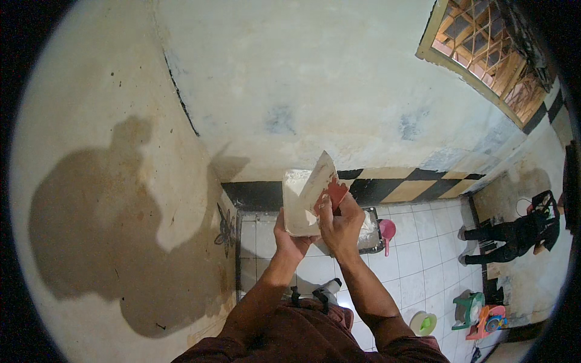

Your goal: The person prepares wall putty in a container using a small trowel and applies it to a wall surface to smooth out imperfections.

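Note:
My left hand [289, 243] grips a white rectangular tray [292, 202] from below and along its near left edge, holding it up in front of me. White paste is smeared inside it. In my right hand [342, 225] is a putty knife [319, 178] with a wide, whitish-coated blade and red near the grip. Its blade slants over the tray's right half, pointing away from me; whether it touches the tray cannot be made out. My right thumb presses on the red part, and the fingers behind it are partly hidden.
A patchy plastered wall [290, 78] stands ahead, with black and tan checkered tiles [402, 189] low down. Another wall is close on my left. On the tiled floor are a pink dipper [387, 230], a round tub [423, 323] and a green stool [469, 310]. A person [514, 236] stands far right.

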`<state>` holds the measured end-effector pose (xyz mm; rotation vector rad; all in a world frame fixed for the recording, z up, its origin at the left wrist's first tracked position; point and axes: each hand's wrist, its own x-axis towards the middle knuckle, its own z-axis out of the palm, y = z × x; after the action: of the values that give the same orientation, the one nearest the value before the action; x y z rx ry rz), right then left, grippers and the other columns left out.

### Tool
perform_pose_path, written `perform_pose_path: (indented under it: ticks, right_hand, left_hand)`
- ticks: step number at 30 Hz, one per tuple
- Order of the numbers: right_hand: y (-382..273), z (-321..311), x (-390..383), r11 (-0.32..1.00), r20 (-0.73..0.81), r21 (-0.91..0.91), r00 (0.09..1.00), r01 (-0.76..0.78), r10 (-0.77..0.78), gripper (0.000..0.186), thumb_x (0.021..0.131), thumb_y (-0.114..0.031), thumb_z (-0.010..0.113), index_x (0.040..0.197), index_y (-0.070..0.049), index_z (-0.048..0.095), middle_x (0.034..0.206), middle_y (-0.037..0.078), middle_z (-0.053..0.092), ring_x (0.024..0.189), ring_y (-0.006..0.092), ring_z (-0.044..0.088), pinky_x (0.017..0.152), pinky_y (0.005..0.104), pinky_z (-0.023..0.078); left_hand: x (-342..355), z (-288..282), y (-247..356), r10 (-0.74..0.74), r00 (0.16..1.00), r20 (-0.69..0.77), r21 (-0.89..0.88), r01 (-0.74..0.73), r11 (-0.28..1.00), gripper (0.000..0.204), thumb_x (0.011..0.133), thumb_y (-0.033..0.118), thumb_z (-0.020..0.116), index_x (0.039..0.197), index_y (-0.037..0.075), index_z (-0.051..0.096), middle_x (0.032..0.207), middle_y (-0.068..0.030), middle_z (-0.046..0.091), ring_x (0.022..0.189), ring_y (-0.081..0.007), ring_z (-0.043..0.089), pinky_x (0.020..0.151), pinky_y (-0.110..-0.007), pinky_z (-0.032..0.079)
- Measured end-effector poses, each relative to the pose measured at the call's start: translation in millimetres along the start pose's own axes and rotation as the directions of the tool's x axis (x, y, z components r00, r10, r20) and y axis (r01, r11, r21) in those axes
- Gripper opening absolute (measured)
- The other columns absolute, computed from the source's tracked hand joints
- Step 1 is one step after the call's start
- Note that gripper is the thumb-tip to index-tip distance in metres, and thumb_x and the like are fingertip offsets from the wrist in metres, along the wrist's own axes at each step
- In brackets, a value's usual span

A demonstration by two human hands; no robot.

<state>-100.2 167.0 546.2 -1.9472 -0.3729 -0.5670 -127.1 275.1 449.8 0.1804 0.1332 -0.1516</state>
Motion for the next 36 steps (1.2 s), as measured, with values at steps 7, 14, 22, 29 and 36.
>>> perform_pose_path:
  ticks: [7, 14, 22, 29, 36]
  right_hand:
    - [-5, 3, -13, 0.995, 0.194, -0.080, 0.980, 0.060, -0.043, 0.016, 0.089, -0.012, 0.058, 0.096, 0.001, 0.064, 0.071, 0.011, 0.063, 0.063, 0.0163, 0.060, 0.059, 0.0313, 0.048]
    - [0, 6, -5, 0.981, 0.185, 0.100, 0.972, -0.165, 0.144, 0.017, 0.084, -0.014, 0.062, 0.092, 0.001, 0.065, 0.072, 0.019, 0.064, 0.065, 0.0314, 0.067, 0.060, 0.0393, 0.052]
    - [3, -7, 20, 0.959, 0.440, -0.055, 0.856, -0.277, 0.273, 0.020, 0.089, -0.015, 0.056, 0.094, 0.002, 0.064, 0.073, 0.019, 0.066, 0.068, 0.0263, 0.069, 0.062, 0.0361, 0.052]
    - [11, -3, 30, 0.979, 0.551, -0.008, 0.816, -0.205, 0.175, 0.022, 0.084, -0.020, 0.057, 0.085, 0.001, 0.065, 0.071, 0.020, 0.065, 0.069, 0.0343, 0.067, 0.066, 0.0433, 0.051]
    - [15, 4, 33, 0.960, 0.582, -0.190, 0.764, -0.206, 0.279, 0.025, 0.081, -0.019, 0.062, 0.086, 0.005, 0.065, 0.072, 0.023, 0.065, 0.070, 0.0285, 0.067, 0.065, 0.0387, 0.049]
  left_hand:
    - [8, -6, -1, 0.108, 0.993, -0.047, -0.004, -0.108, 0.994, 0.060, 0.093, 0.047, 0.037, 0.137, 0.007, 0.045, 0.136, -0.0117, 0.051, 0.124, -0.0287, 0.050, 0.105, -0.044, 0.040]
    - [3, 2, 0, 0.075, 0.994, -0.078, 0.052, -0.071, 0.996, 0.062, 0.092, 0.049, 0.038, 0.137, 0.008, 0.046, 0.135, -0.0107, 0.052, 0.125, -0.0274, 0.050, 0.106, -0.043, 0.039]
    - [1, 4, 4, 0.039, 0.993, -0.108, 0.114, -0.026, 0.993, 0.062, 0.090, 0.057, 0.036, 0.137, 0.017, 0.047, 0.134, -0.0079, 0.053, 0.121, -0.0306, 0.052, 0.096, -0.055, 0.045]
    - [0, -1, 0, 0.032, 0.993, -0.113, 0.122, -0.018, 0.992, 0.064, 0.089, 0.058, 0.036, 0.137, 0.018, 0.047, 0.134, -0.0075, 0.053, 0.120, -0.0322, 0.052, 0.094, -0.059, 0.044]
    - [-7, 7, -3, 0.046, 0.991, -0.129, 0.144, -0.027, 0.989, 0.063, 0.090, 0.058, 0.035, 0.138, 0.017, 0.046, 0.135, -0.0086, 0.051, 0.122, -0.0325, 0.050, 0.098, -0.059, 0.040]
